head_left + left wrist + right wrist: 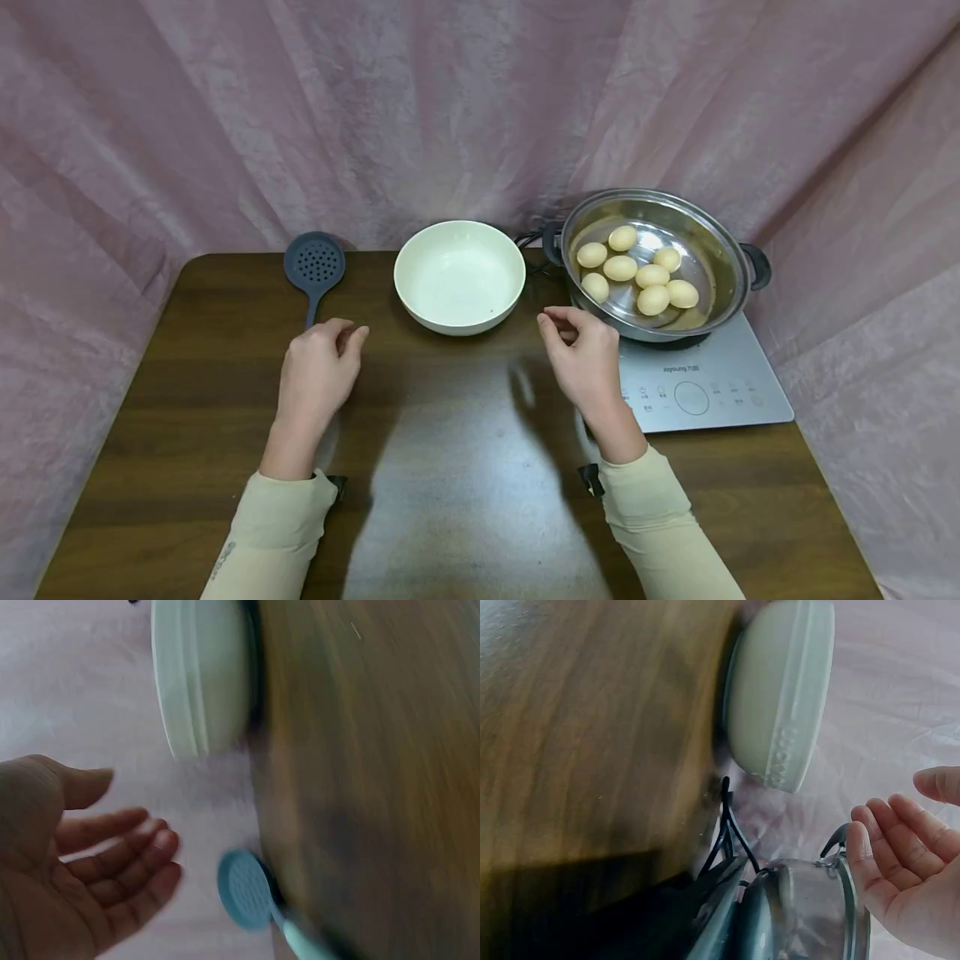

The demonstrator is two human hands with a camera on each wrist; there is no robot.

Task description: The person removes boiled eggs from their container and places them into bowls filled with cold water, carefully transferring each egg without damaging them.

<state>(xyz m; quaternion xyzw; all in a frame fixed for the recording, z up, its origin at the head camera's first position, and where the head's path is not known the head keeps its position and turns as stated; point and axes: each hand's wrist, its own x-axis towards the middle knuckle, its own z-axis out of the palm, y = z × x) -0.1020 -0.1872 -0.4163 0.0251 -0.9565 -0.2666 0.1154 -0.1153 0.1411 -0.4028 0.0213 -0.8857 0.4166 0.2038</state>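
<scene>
My left hand [322,367] hovers above the table, fingers loosely bent with nothing between them. Beyond it lies a blue-grey slotted skimmer [314,263], its handle partly hidden by that hand in the head view. A pale cream bowl [459,321] stands between and beyond the two hands; its inside shows no contents. Loosely bent and holding nothing, my right hand [583,354] is in the air just in front of a steel pot [716,258]. Several peeled pale eggs [620,267] lie in the pot, some touching each other.
Under the pot is a flat induction cooker [720,379] with its control panel facing me. Black cables [726,825] run between bowl and pot. Black handles [757,266] stick out from the pot's sides. A pink curtain [450,108] hangs behind the wooden table [187,433].
</scene>
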